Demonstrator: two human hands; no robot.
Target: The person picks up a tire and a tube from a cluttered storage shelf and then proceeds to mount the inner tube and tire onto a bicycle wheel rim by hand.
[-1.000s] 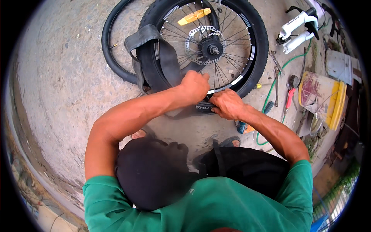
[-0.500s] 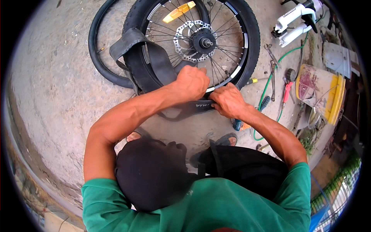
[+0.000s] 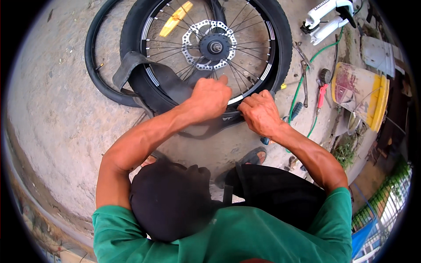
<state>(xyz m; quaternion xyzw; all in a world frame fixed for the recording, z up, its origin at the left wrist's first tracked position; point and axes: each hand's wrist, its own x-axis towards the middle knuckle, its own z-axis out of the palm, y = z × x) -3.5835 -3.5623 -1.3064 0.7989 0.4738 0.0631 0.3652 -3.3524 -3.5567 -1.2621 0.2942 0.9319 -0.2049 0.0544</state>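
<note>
A bicycle wheel (image 3: 264,79) lies flat before me, with a brake disc (image 3: 191,51), a hub (image 3: 215,46) and a yellow reflector (image 3: 176,19). Around its rim sits a black knobbly tyre (image 3: 284,48). My left hand (image 3: 211,97) is closed in a fist over the rim's near side; what it holds is hidden. My right hand (image 3: 262,113) has its fingers curled onto the tyre's near edge, close beside the rim. A wide, flat black rubber strip (image 3: 169,81) loops over the tyre's left side and runs toward my left hand.
An inner tube (image 3: 90,57) with a valve lies partly under the wheel at left. To the right are spanners (image 3: 305,81), a green hose (image 3: 302,81), a red-handled air gauge (image 3: 322,94), a yellow-rimmed bucket (image 3: 380,105) and a white fork (image 3: 322,15).
The wheel has shifted left and turned slightly anticlockwise. My hands have moved a little with it and stay at its near edge. The whole view has shifted slightly.
</note>
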